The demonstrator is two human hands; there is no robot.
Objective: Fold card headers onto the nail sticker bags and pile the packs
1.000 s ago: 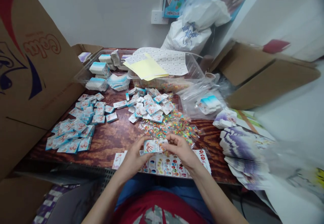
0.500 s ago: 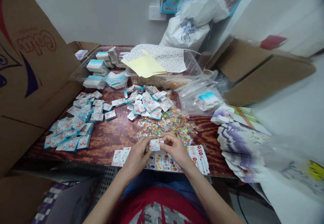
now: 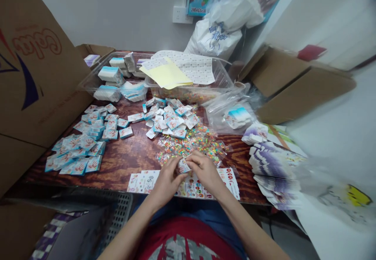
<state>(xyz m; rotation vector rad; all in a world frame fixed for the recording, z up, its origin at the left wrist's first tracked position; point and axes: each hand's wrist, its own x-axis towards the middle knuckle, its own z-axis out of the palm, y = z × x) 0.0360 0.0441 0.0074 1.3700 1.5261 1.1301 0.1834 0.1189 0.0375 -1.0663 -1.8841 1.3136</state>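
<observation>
A box (image 3: pixel 183 166) is held between the narrowed fingers of the left hand (image 3: pixel 168 181) and the right hand (image 3: pixel 206 172), above the sheets (image 3: pixel 230 179) at the near edge of the table (image 3: pixel 126 162). Colourful packets (image 3: pixel 202 140) are strewn just beyond; other boxes (image 3: pixel 173 122) are piled behind them and at the left.

Beyond our red, grey-printed cloth shirt (image 3: pixel 189 234), our bare left hand (image 3: pixel 167 179) and bare right hand (image 3: pixel 205 172) nearly meet, fingers (image 3: pixel 197 159) curled, forearms (image 3: pixel 136 219) angled inward.
</observation>
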